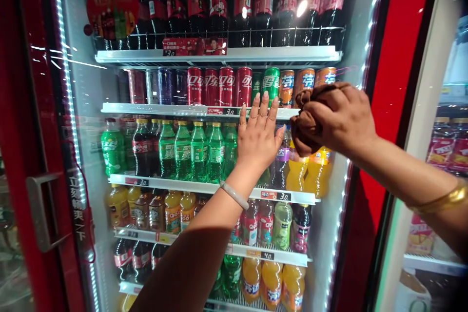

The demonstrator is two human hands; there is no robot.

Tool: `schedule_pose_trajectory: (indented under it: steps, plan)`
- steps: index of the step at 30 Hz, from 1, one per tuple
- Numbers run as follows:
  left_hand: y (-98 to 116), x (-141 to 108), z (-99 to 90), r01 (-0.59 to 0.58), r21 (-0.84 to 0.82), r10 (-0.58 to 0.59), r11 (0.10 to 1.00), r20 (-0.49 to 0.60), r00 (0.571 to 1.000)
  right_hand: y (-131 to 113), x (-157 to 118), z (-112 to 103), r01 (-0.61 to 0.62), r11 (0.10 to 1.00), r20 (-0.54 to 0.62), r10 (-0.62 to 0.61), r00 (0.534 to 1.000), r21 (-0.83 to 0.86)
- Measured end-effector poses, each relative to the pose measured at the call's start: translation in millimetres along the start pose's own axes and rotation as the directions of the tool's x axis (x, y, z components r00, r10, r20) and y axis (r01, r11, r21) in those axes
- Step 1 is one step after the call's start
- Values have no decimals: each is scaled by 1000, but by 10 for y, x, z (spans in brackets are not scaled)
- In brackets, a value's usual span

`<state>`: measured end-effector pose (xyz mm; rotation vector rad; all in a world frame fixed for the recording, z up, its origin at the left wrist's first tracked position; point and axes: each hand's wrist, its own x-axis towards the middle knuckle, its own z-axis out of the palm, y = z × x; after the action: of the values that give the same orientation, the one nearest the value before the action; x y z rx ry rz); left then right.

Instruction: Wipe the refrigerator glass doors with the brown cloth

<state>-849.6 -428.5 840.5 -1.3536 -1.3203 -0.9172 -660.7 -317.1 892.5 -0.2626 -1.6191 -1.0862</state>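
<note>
Cans [226, 88] between bottles [199, 153] (cloth [305, 136] in front, right)

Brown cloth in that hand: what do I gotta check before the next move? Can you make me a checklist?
1. Brown cloth held firmly enough: ok, it looks bunched tightly in the right hand.
2. Left hand free of things: ok, it is open and holds nothing.
3. Left palm touching a surface: cannot tell, the back of the hand hides it.
4. Gold bangle and pale bangle clear of the cloth: ok, both sit away from it.
5. Metal handle gripped: not ok, neither hand is on it.
6. Red Coca-Cola cans upright: ok, they stand in a row.
</note>
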Motion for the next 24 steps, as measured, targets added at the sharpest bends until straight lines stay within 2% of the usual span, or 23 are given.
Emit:
schedule_pose_trajectory:
  steps: [2,4,7,9,12,14,15,17,18,19,20,22,24]
  plan:
    - [4,15,-5,10,-11,-10,1000,8,1000,151,250,-28,-51,999,31,51,998,-14]
    - [3,24,-4,16,-11,-16,1000,14,1000,253,509,-44,-161,986,-51,159,986,-41]
    - [3,-28,5,9,-6,-8,1000,17,1000,200,599,-51,-201,978,-83,205,975,56]
    - [9,-119,16,4,1,-4,1000,18,1000,29,389,-62,-180,979,-72,187,980,97]
    - [30,-296,35,-1,18,0,1000,24,1000,-295,-166,-111,-119,992,-109,122,987,34]
    - [45,-394,46,-14,31,13,999,28,1000,-425,-495,-158,28,1000,-147,-26,989,10]
    - [52,-428,50,-21,34,20,999,30,999,-437,-599,-178,125,992,-131,-123,984,4]
    - [58,-462,56,-23,32,22,999,30,999,-359,-650,-193,308,951,-97,-305,947,14]
    - [57,-466,57,-18,29,18,999,29,999,-287,-605,-185,349,937,-71,-346,935,32]
    - [55,-464,57,-13,26,13,1000,29,1000,-211,-531,-167,339,939,-46,-337,940,55]
    - [52,-460,56,-9,24,9,1000,27,1000,-147,-442,-140,275,958,-26,-274,961,75]
    - [45,-450,54,-6,24,5,1000,25,1000,-113,-297,-81,46,996,29,-48,998,81]
    - [45,-451,52,-4,17,3,1000,31,1000,-238,-283,-41,-172,984,16,171,985,51]
